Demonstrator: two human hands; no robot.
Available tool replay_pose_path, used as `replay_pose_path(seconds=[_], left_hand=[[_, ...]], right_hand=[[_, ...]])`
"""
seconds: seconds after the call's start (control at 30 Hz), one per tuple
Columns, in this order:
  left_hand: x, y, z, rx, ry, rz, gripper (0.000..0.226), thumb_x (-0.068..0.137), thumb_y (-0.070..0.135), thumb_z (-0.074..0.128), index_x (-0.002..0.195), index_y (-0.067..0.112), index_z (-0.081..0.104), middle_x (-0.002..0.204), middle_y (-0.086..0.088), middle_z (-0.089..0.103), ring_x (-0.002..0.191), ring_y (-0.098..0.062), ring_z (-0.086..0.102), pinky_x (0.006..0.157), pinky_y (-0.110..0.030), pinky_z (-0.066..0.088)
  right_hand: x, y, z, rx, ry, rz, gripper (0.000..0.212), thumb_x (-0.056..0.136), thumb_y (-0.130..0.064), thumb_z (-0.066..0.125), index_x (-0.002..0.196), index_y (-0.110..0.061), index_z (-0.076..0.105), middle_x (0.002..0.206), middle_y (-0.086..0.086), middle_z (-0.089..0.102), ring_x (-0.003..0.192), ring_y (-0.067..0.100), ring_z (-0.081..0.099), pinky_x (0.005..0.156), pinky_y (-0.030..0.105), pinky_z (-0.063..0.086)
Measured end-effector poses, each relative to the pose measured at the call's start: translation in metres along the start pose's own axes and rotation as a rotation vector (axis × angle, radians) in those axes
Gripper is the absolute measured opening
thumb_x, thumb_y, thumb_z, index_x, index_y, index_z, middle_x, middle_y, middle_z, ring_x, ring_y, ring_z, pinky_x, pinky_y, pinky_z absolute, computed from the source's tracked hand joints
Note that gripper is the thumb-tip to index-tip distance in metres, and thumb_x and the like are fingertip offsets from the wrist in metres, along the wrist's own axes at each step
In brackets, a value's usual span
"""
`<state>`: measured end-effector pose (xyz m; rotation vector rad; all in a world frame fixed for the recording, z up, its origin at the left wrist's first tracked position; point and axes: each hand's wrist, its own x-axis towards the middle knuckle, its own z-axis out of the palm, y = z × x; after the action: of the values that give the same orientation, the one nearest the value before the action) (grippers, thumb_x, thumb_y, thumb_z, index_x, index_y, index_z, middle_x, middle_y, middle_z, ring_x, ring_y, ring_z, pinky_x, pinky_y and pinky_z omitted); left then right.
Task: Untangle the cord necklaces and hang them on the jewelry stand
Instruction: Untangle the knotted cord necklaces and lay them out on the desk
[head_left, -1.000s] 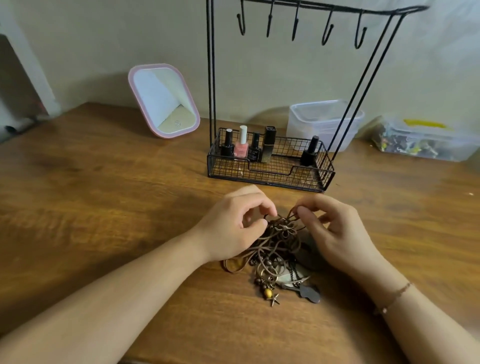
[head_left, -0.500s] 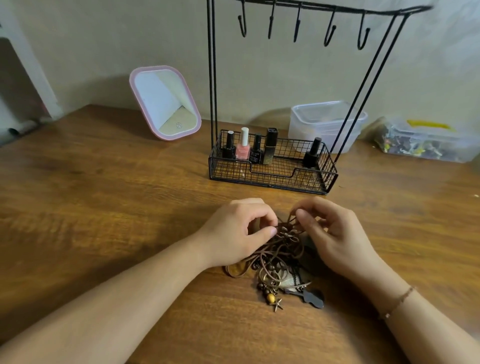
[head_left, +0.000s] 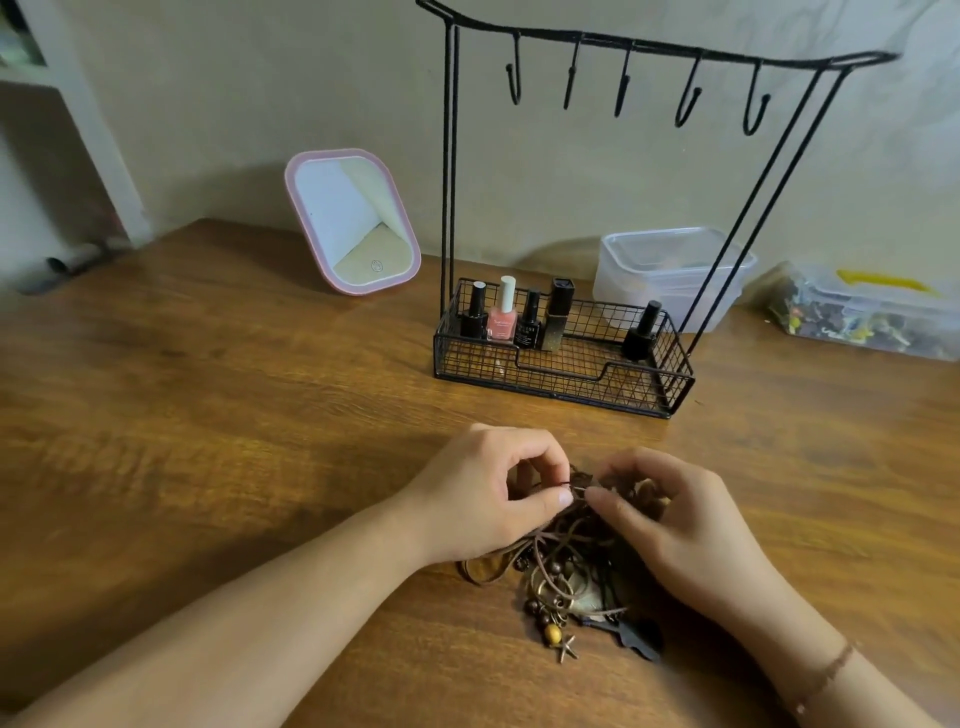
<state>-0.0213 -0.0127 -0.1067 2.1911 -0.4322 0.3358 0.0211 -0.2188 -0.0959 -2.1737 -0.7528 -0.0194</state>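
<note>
A brown wooden tabletop (head_left: 218, 395) runs back to a plain beige wall. Near its front edge lies the tangled heap of brown cord necklaces with beads and metal charms (head_left: 558, 566), and both hands work at the top of it. The left hand (head_left: 488, 499) has its fingers curled, thumb and forefinger pinching a thin dark strand at the upper edge of the heap. The right hand (head_left: 680, 525) is curled the same way, its thumb tip and forefinger pinching the cord just beside the left pinch, the two thumbs almost touching. A thin beaded bracelet (head_left: 826, 675) circles the right wrist.

Below the pinch point the cords trail toward the viewer, ending in a yellow bead, a small starfish charm (head_left: 568, 647) and a flat dark pendant (head_left: 641, 636) lying on the wood.

Beyond the pinch, well apart from the hands, stands the black wire jewelry stand with a mesh basket base and a row of five bare hooks (head_left: 563, 364). Nail polish bottles (head_left: 501, 319) stand upright in the basket. Beyond and left of the grip leans a pink-framed rectangular mirror (head_left: 353, 223); beyond and right sit a clear lidded plastic tub (head_left: 670, 270) and a clear box of small mixed items (head_left: 862, 317).
</note>
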Motion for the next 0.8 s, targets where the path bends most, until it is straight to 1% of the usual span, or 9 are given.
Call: replay_pose_path(seconds=[0.1, 0.17, 0.23, 0.33, 0.43, 0.53, 0.63, 0.7, 0.8], left_hand=[[-0.001, 0.002, -0.001, -0.001, 0.004, -0.018, 0.015, 0.085, 0.019, 0.074, 0.086, 0.024, 0.06, 0.071, 0.018, 0.056, 0.063, -0.009, 0.056, 0.057, -0.025, 0.049], [0.0, 0.003, -0.002, 0.031, 0.019, -0.004, 0.019, 0.084, 0.017, 0.075, 0.083, 0.023, 0.057, 0.073, 0.014, 0.054, 0.065, -0.008, 0.052, 0.058, -0.018, 0.043], [0.001, 0.003, 0.0, 0.066, 0.04, 0.031, 0.02, 0.083, 0.016, 0.075, 0.079, 0.022, 0.057, 0.078, 0.012, 0.054, 0.07, -0.01, 0.051, 0.061, -0.022, 0.044], [0.002, 0.001, 0.001, 0.04, -0.009, 0.021, 0.015, 0.081, 0.028, 0.077, 0.088, 0.026, 0.064, 0.091, 0.015, 0.057, 0.087, -0.009, 0.056, 0.073, -0.031, 0.05], [0.002, -0.003, 0.002, 0.159, -0.153, -0.028, 0.03, 0.081, 0.042, 0.075, 0.106, 0.027, 0.07, 0.109, 0.017, 0.061, 0.106, -0.006, 0.052, 0.09, -0.035, 0.048], [0.002, -0.002, 0.003, 0.223, -0.149, 0.003, 0.016, 0.088, 0.028, 0.07, 0.103, 0.022, 0.073, 0.098, 0.016, 0.066, 0.099, -0.003, 0.053, 0.088, -0.034, 0.048], [0.003, 0.0, -0.003, 0.037, -0.114, -0.097, 0.011, 0.093, 0.012, 0.064, 0.096, 0.02, 0.071, 0.075, 0.019, 0.064, 0.079, 0.003, 0.059, 0.072, -0.014, 0.046], [0.007, 0.001, -0.009, -0.183, -0.038, -0.164, 0.014, 0.094, 0.004, 0.058, 0.094, 0.015, 0.067, 0.072, 0.009, 0.065, 0.071, -0.002, 0.062, 0.071, -0.02, 0.052], [0.01, 0.001, -0.019, -0.546, 0.113, -0.262, 0.014, 0.098, 0.001, 0.051, 0.093, 0.006, 0.062, 0.064, 0.001, 0.057, 0.06, -0.013, 0.056, 0.06, -0.027, 0.053]], right_hand=[[0.0, -0.001, 0.001, 0.095, 0.041, -0.02, 0.011, 0.088, -0.021, 0.069, 0.087, -0.031, 0.065, 0.089, -0.017, 0.068, 0.079, 0.006, 0.067, 0.06, 0.015, 0.052], [0.003, -0.001, 0.003, 0.142, 0.081, -0.032, 0.007, 0.088, -0.023, 0.068, 0.088, -0.029, 0.064, 0.088, -0.012, 0.068, 0.077, 0.011, 0.066, 0.063, 0.023, 0.054], [0.005, -0.001, 0.006, 0.225, 0.101, -0.019, 0.005, 0.089, -0.024, 0.066, 0.091, -0.028, 0.065, 0.089, -0.007, 0.07, 0.081, 0.012, 0.068, 0.068, 0.03, 0.057], [0.008, -0.005, 0.007, 0.464, 0.117, -0.006, 0.005, 0.089, -0.02, 0.063, 0.095, -0.02, 0.063, 0.084, 0.004, 0.071, 0.077, 0.018, 0.069, 0.066, 0.033, 0.057], [0.012, -0.007, -0.001, 0.808, 0.159, 0.003, 0.023, 0.08, -0.025, 0.066, 0.1, -0.014, 0.062, 0.073, 0.01, 0.067, 0.065, 0.027, 0.065, 0.055, 0.034, 0.054], [0.013, -0.008, -0.014, 1.029, 0.257, -0.012, 0.018, 0.083, -0.013, 0.063, 0.101, -0.016, 0.063, 0.069, 0.008, 0.061, 0.06, 0.025, 0.058, 0.053, 0.031, 0.051], [0.012, 0.001, -0.025, 1.091, 0.449, 0.155, 0.026, 0.096, -0.001, 0.045, 0.093, -0.018, 0.064, 0.067, 0.003, 0.053, 0.055, 0.019, 0.052, 0.049, 0.028, 0.045], [0.016, 0.012, -0.035, 1.063, 0.533, 0.322, 0.025, 0.096, -0.004, 0.045, 0.09, -0.02, 0.063, 0.065, 0.002, 0.051, 0.052, 0.018, 0.051, 0.05, 0.028, 0.042], [0.022, 0.025, -0.045, 0.892, 0.429, 0.538, 0.017, 0.097, -0.011, 0.05, 0.096, -0.018, 0.065, 0.075, 0.005, 0.059, 0.058, 0.019, 0.058, 0.053, 0.031, 0.043]])
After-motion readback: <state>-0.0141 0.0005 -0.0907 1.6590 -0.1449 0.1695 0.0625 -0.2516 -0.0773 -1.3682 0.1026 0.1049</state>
